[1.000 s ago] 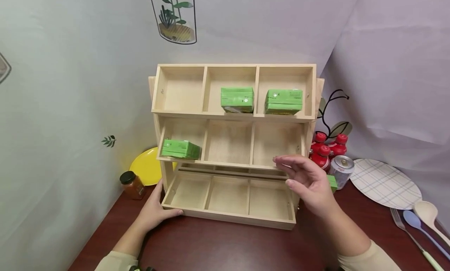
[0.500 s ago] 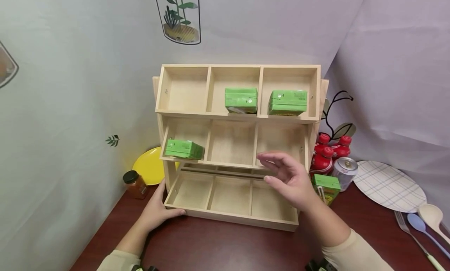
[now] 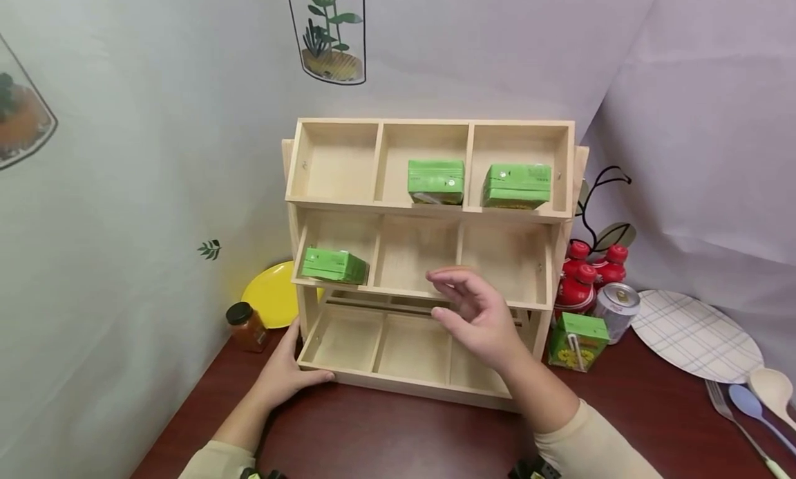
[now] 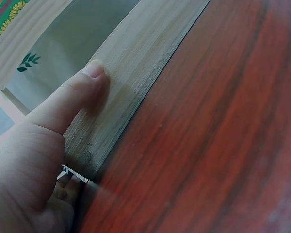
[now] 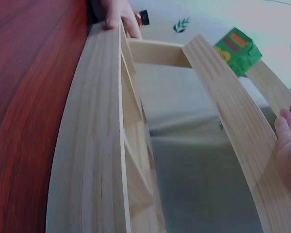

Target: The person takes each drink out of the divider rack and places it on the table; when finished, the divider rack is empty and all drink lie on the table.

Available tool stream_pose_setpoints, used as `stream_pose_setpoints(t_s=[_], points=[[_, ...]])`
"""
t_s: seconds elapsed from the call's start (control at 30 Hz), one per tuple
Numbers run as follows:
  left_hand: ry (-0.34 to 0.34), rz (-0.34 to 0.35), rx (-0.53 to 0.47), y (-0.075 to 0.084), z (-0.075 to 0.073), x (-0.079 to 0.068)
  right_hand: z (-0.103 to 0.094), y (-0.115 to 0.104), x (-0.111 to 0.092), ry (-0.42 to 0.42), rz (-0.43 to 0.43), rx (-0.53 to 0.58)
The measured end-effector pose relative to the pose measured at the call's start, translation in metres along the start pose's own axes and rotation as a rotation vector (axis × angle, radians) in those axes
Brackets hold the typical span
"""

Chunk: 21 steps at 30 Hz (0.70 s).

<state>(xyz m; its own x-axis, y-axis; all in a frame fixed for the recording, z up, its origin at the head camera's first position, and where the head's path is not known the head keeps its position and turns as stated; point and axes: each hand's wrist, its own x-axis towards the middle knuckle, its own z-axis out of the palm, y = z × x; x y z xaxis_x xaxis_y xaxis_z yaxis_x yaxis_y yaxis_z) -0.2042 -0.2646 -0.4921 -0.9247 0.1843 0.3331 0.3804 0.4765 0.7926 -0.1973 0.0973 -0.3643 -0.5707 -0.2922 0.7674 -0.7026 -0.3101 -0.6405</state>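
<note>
A three-tier wooden rack [image 3: 417, 251] was found standing on a dark red tabletop [image 3: 398, 430]; clock positions were taken from its centre in the head view. A checked plate [image 3: 699, 335] was noted between 3 and 4 o'clock, and a yellow plate [image 3: 269, 296], partly hidden, near 9. The right hand [image 3: 481, 323], at 5 o'clock, had been moved leftward across the front since one second earlier; its thumb and fingers were held well parted and nothing was grasped. Contact with the rack could not be determined. At 8 o'clock, as before, the lower corner was gripped by the left hand [image 3: 282, 375], thumb on the front board. Three green cartons were left unmoved: the top middle carton [image 3: 436, 183] at 12, the top right carton [image 3: 517, 186] at 2, the middle-tier carton [image 3: 334, 266] at 9. A fourth carton [image 3: 578, 344], on the tabletop at 4, previously mostly covered by the right hand, was fully exposed. A can [image 3: 617, 312] was observed just beyond it and a jar [image 3: 249, 328] at 8.
</note>
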Motion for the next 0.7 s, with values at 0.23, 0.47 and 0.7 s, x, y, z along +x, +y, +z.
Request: stream_pose_setpoints(t_s=[0.23,0.47,0.7], points=[[0.001,-0.003,0.026,0.004,0.000,-0.001,0.022,0.008,0.010,0.031,0.047,-0.026],[0.004,-0.038,0.015,-0.015,0.002,0.001,0.044,0.019,0.020,0.062,0.082,-0.038],[0.011,-0.024,0.004,-0.018,0.003,0.002,0.069,0.015,0.032,0.105,0.123,-0.066]])
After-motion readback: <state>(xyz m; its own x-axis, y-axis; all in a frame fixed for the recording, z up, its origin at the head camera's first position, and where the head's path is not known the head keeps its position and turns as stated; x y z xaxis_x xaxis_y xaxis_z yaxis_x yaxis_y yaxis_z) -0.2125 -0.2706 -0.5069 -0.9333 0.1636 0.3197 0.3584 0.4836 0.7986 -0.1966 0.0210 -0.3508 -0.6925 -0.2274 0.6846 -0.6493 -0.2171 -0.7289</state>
